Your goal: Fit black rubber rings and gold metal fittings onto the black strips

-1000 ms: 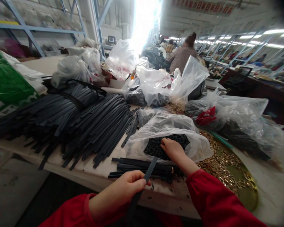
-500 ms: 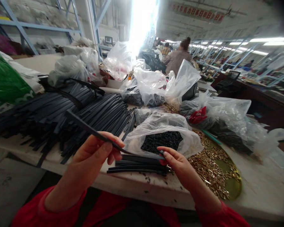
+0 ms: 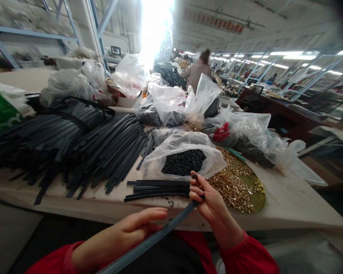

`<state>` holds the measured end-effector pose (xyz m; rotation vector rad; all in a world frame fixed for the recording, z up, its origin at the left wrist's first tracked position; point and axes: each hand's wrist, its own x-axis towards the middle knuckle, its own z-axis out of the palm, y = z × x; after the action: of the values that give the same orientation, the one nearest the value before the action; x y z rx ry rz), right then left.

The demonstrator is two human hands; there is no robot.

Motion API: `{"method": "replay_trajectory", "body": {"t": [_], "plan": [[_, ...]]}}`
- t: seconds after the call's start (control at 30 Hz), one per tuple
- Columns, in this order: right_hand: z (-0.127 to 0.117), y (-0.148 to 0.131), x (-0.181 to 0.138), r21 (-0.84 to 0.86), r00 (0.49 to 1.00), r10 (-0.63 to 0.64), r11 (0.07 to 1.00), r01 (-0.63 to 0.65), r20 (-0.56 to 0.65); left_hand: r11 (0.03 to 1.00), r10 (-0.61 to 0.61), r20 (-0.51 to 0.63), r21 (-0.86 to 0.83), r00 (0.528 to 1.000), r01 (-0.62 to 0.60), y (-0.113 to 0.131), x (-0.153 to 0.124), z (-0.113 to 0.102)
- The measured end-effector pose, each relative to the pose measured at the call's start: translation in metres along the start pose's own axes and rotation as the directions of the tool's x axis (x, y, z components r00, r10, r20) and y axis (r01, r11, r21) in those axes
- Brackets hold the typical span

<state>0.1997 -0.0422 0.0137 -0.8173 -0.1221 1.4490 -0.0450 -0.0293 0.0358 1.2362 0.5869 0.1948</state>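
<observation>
A long black strap slants from the bottom edge of the head view up to my right hand, whose fingers are wrapped round its upper end. A dark tip sticks out above that thumb; its exact kind is too small to tell. My left hand lies alongside the strap with straight fingers, partly hidden by it. Just beyond, several short black straps lie stacked on the table. Behind my right hand is an open plastic bag of small black pieces.
A round golden tray of small gold metal fittings sits to the right. Large bundles of black straps spread over the left of the table. Stuffed plastic bags line the back; a person is farther off.
The strap has swung down from the upper left to the bottom edge. My left hand has lowered and its fingers have straightened; my right hand now grips the strap's end. The view has shifted right.
</observation>
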Motion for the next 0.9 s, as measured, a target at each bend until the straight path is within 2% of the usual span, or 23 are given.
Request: {"method": "replay_trajectory", "body": {"t": [0.07, 0.13, 0.2, 0.3, 0.37, 0.47, 0.57, 0.67, 0.77, 0.9], "plan": [[0.003, 0.007, -0.002, 0.015, 0.999, 0.046, 0.999, -0.046, 0.011, 0.985, -0.081, 0.053, -0.146, 0.995, 0.088, -0.003, 0.006, -0.002], [0.004, 0.015, -0.004, 0.030, 0.996, 0.089, 0.996, -0.089, 0.017, 0.970, -0.126, 0.098, -0.198, 0.987, 0.144, -0.005, 0.016, -0.002], [0.003, 0.023, -0.004, 0.057, 0.990, 0.140, 0.988, -0.140, 0.018, 0.977, -0.137, 0.090, -0.154, 0.986, 0.150, -0.006, 0.029, 0.002], [0.002, 0.031, -0.001, 0.119, 0.973, 0.232, 0.966, -0.231, 0.007, 0.998, -0.049, 0.051, 0.028, 0.997, 0.048, -0.008, 0.053, 0.016], [-0.001, 0.031, 0.001, 0.148, 0.961, 0.275, 0.951, -0.272, -0.004, 0.988, -0.076, -0.005, 0.132, 0.997, 0.076, -0.010, 0.067, 0.025], [-0.008, 0.024, 0.004, 0.107, 0.976, 0.210, 0.973, -0.204, -0.055, 0.977, -0.187, -0.059, 0.095, 0.981, 0.192, -0.013, 0.078, 0.031], [-0.019, 0.015, 0.006, -0.023, 0.988, 0.055, 0.998, -0.059, -0.143, 0.977, -0.214, -0.075, -0.004, 0.974, 0.214, -0.015, 0.081, 0.029], [-0.031, 0.014, 0.005, -0.162, 0.984, -0.030, 0.987, 0.001, -0.177, 0.972, -0.233, -0.074, -0.046, 0.970, 0.230, -0.016, 0.084, 0.022], [-0.038, 0.020, 0.001, -0.274, 0.988, -0.051, 0.962, 0.009, -0.147, 0.969, -0.244, -0.085, -0.072, 0.966, 0.238, -0.016, 0.089, 0.017], [-0.038, 0.027, -0.003, -0.376, 0.998, 0.004, 0.926, -0.029, -0.069, 0.966, -0.260, -0.114, -0.022, 0.959, 0.259, -0.010, 0.096, 0.014]]}}
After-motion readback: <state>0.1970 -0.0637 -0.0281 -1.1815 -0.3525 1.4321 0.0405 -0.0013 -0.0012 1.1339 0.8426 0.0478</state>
